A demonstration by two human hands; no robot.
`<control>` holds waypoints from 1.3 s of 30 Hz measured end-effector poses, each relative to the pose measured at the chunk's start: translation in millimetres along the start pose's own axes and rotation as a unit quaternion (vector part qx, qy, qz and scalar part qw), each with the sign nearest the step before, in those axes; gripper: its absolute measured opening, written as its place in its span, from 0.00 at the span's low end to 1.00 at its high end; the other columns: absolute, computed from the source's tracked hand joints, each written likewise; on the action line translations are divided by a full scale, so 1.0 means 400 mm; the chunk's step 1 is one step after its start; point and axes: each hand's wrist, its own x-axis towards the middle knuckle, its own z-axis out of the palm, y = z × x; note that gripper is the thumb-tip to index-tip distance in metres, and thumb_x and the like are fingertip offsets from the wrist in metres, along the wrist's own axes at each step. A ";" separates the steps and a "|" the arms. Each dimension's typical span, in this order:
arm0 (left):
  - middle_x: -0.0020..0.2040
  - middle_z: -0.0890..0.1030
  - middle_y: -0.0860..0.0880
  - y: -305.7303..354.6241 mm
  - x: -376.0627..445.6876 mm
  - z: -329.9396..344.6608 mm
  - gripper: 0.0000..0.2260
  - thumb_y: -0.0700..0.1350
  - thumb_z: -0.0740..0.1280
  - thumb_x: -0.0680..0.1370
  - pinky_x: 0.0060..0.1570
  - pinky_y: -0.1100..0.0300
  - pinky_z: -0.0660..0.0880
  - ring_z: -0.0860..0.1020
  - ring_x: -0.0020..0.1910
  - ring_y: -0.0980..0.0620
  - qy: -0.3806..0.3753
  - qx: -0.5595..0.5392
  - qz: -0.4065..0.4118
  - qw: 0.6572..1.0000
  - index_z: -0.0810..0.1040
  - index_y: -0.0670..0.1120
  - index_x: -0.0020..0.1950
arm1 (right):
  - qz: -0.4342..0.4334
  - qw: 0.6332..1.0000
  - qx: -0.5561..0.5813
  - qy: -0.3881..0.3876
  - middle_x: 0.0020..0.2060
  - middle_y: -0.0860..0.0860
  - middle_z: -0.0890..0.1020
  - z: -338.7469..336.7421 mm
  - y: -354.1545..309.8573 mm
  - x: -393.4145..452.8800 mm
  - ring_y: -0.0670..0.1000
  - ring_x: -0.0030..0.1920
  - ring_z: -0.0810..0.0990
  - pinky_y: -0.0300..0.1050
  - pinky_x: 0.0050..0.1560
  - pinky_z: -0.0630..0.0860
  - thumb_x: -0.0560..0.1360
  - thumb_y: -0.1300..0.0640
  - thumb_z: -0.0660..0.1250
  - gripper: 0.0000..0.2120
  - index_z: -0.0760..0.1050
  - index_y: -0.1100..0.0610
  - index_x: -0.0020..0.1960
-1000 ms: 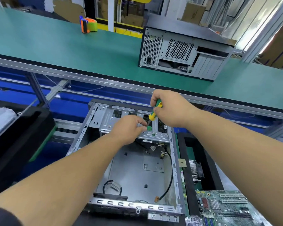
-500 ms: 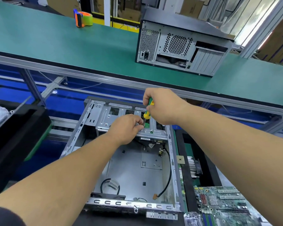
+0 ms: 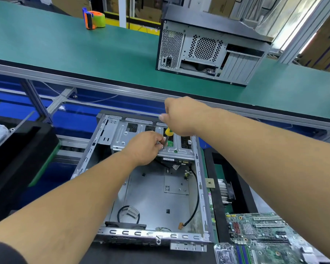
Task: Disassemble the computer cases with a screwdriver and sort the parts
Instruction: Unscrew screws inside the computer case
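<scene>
An open, bare-metal grey computer case (image 3: 154, 187) lies flat on the near workstation, its sheet-steel floor smooth and dull, its side rails punched with slots and its front lip stamped with a row of oblong cut-outs. Across its far end sits a ribbed, galvanised steel drive cage (image 3: 152, 141) with rectangular openings. The right hand (image 3: 181, 116) is curled round a yellow-and-green plastic-handled screwdriver (image 3: 168, 135), held upright so that its thin steel shaft points down onto the cage top. The left hand (image 3: 144, 147) rests on the cage just beside the shaft, its fingertips pinched around the lower end of it near the tip. Inside the case a thick black rubbery cable (image 3: 195, 202) curves along the right wall to a small orange connector, and a thinner looped black wire (image 3: 129, 214) lies near the front. To the right, a green printed circuit motherboard (image 3: 265, 237) studded with slots and chips lies next to a finned aluminium heatsink (image 3: 224, 191). Beyond, on the matte green conveyor belt (image 3: 84, 48), stands a second, closed grey computer case with perforated mesh vents (image 3: 208, 52), well apart from an orange-and-green tape dispenser (image 3: 94, 19).
</scene>
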 end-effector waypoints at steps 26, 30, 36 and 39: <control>0.29 0.75 0.55 0.008 0.011 0.022 0.06 0.59 0.72 0.78 0.32 0.59 0.68 0.72 0.28 0.56 0.056 -0.122 -0.076 0.988 0.82 0.59 0.45 | 0.001 0.999 0.032 0.025 0.52 0.53 0.80 0.007 0.037 0.032 0.53 0.44 0.75 0.47 0.33 0.65 0.85 0.53 0.58 0.08 0.75 0.54 0.56; 0.34 0.83 0.53 0.000 0.009 0.017 0.04 0.54 0.72 0.79 0.38 0.53 0.77 0.75 0.31 0.57 0.042 -0.180 -0.071 0.980 0.84 0.56 0.46 | -0.041 0.972 0.226 -0.057 0.42 0.47 0.77 -0.021 0.061 0.013 0.48 0.34 0.75 0.41 0.27 0.70 0.79 0.64 0.61 0.14 0.76 0.45 0.52; 0.34 0.80 0.52 0.019 0.016 0.015 0.12 0.55 0.75 0.77 0.38 0.53 0.75 0.74 0.32 0.51 0.047 -0.168 -0.101 0.980 0.78 0.52 0.38 | 0.000 0.989 0.146 0.017 0.40 0.46 0.76 0.009 0.027 0.020 0.47 0.39 0.75 0.45 0.33 0.64 0.80 0.39 0.63 0.14 0.73 0.49 0.52; 0.31 0.76 0.54 0.022 0.015 0.018 0.12 0.57 0.74 0.77 0.34 0.57 0.70 0.72 0.30 0.52 0.053 -0.153 -0.103 0.981 0.77 0.54 0.38 | 0.048 0.994 0.087 0.042 0.40 0.46 0.74 0.017 0.017 0.025 0.52 0.44 0.74 0.46 0.34 0.64 0.83 0.37 0.57 0.18 0.72 0.52 0.54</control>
